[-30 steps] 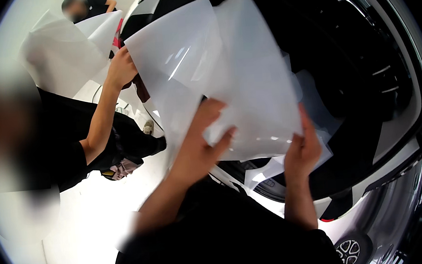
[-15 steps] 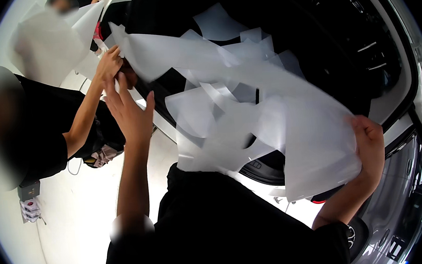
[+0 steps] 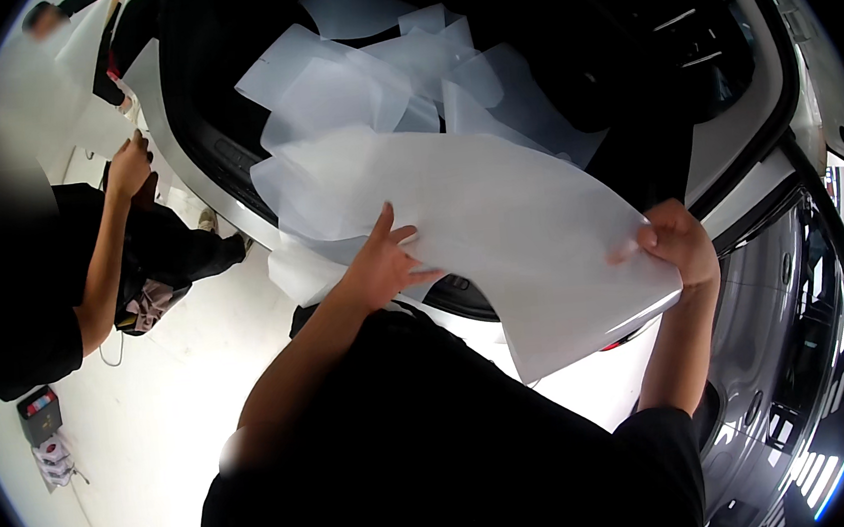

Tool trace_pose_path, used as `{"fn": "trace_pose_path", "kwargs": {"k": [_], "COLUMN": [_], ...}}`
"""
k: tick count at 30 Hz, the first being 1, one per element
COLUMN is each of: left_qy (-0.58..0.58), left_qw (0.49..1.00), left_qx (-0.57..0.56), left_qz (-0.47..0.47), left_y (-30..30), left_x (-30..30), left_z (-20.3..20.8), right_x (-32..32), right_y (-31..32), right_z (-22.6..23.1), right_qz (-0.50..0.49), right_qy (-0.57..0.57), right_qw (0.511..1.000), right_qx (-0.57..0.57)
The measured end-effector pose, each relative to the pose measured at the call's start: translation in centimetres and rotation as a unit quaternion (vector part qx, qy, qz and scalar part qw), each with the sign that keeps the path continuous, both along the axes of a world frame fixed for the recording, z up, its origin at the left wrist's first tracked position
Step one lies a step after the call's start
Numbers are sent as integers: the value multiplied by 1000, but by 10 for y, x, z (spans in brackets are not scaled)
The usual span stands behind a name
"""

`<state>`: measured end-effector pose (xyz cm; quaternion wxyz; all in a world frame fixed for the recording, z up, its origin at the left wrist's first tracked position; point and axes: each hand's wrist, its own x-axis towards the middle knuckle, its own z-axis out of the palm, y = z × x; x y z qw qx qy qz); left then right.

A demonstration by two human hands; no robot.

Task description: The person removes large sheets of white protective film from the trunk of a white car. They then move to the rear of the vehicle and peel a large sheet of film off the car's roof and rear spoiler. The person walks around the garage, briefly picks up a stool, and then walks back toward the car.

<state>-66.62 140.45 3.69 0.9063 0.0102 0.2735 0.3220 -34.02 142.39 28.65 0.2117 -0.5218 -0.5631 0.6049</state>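
A person in a black shirt (image 3: 439,463) leans in at the near side of a car trunk (image 3: 222,155), a large white sheet (image 3: 539,223) stretched between two bare hands. The right hand (image 3: 683,241), off the trunk's near right corner, clasps the sheet's right end, thumb above and fingers beneath. The left hand (image 3: 379,267), at the trunk's near edge, grasps nothing, its fingers spread over the sheet's lower border; whether they touch it, I cannot tell. The sheet itself spans the trunk's near opening, one corner hanging outside. Beneath and beyond it, loose translucent sheets (image 3: 328,101) lie overlapping inside the trunk. Right of the trunk stands a gray car (image 3: 751,355). To its left, a co-worker's hand (image 3: 129,164) is raised near another pale sheet (image 3: 35,87); its grip is unclear from here.
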Motion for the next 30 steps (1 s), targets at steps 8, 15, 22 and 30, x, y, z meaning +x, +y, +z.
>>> {"fn": "trace_pose_path", "kwargs": {"k": [8, 15, 22, 30], "left_qy": [83, 218, 191, 336], "left_qw": [985, 936, 879, 837], "left_qx": [4, 196, 362, 255], "left_qz": [151, 195, 244, 347], "left_y": [58, 117, 138, 173], "left_x": [-2, -50, -87, -148], "left_z": [-24, 6, 85, 102], "right_x": [62, 69, 33, 38], "right_y": [-82, -117, -128, -125], "right_z": [-31, -64, -98, -127], "right_qz": [-32, -328, -251, -24], "right_qy": [85, 40, 132, 225], "right_qw": [994, 943, 949, 965], "right_qx": [58, -44, -141, -133]}}
